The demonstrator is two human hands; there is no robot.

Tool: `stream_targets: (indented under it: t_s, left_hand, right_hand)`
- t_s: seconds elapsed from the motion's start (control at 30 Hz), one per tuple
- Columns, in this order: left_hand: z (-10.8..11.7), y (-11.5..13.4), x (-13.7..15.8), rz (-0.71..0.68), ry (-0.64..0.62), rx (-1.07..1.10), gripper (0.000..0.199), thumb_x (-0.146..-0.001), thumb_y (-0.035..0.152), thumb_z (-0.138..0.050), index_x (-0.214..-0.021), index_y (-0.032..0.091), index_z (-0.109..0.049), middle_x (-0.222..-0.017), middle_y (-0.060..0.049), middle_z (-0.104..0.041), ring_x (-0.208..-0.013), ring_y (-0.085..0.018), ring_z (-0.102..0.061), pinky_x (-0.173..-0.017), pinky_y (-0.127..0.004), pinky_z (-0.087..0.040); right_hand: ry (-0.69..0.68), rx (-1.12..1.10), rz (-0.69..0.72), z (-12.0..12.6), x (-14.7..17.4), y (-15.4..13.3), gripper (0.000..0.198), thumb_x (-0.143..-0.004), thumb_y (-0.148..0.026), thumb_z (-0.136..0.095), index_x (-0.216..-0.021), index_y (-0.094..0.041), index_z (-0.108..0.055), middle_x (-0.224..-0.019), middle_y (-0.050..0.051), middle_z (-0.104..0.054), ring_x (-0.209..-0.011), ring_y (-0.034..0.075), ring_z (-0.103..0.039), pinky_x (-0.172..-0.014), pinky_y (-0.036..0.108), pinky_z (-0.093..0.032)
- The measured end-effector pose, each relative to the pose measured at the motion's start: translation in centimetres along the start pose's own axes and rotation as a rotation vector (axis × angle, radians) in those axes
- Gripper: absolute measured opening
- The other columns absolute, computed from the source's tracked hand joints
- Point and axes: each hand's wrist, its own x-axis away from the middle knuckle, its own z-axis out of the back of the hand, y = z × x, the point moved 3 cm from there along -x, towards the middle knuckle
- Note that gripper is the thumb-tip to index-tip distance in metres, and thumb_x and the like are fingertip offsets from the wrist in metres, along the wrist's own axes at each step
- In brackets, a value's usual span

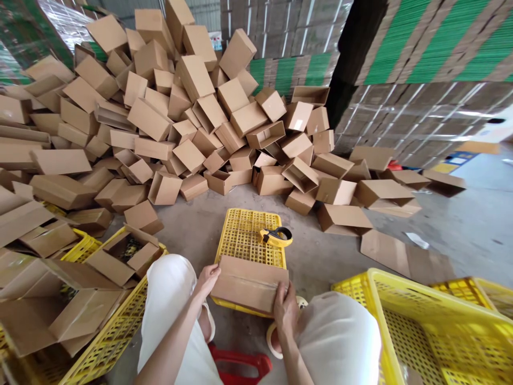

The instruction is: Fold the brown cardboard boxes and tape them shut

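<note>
A closed cardboard box (249, 284) lies across the near half of an upturned yellow crate (240, 231), between my knees. My left hand (208, 279) grips its left end, fingers at the far corner. At the opposite end, my right hand (285, 309) is closed around the near right corner, thumb on top. Behind the box, a yellow and black tape dispenser (276, 236) rests on the crate's perforated surface, toward its right edge.
A large heap of cardboard boxes (192, 123) spreads across the floor ahead. Open boxes with dark contents (130, 248) sit in yellow crates at left. A yellow basket (420, 321) stands at right. Below me shows a red stool (240, 363). Strapped cardboard stacks (420, 117) rise behind.
</note>
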Motion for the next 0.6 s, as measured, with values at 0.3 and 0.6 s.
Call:
stream_targets:
  t_s: [0.3, 0.6]
  left_hand:
    - [0.0, 0.9, -0.1, -0.002, 0.008, 0.038, 0.033, -0.085, 0.048, -0.062, -0.077, 0.017, -0.070, -0.066, 0.001, -0.064, -0.077, -0.021, -0.064, -0.068, -0.026, -0.042]
    - [0.4, 0.6, 1.1, -0.040, -0.036, 0.174, 0.043, -0.080, 0.046, -0.057, -0.100, 0.016, -0.079, -0.093, -0.008, -0.080, -0.095, -0.027, -0.069, -0.081, -0.031, -0.050]
  right_hand:
    - [-0.012, 0.008, 0.000, 0.1, -0.1, -0.1, 0.067, -0.103, -0.061, -0.027, -0.141, -0.015, -0.059, -0.129, 0.021, -0.072, -0.116, 0.037, -0.069, -0.091, 0.041, -0.050]
    - [0.007, -0.011, 0.007, -0.1, -0.1, 0.4, 0.070, -0.102, -0.064, -0.027, -0.141, -0.015, -0.059, -0.131, 0.021, -0.072, -0.119, 0.037, -0.069, -0.095, 0.040, -0.050]
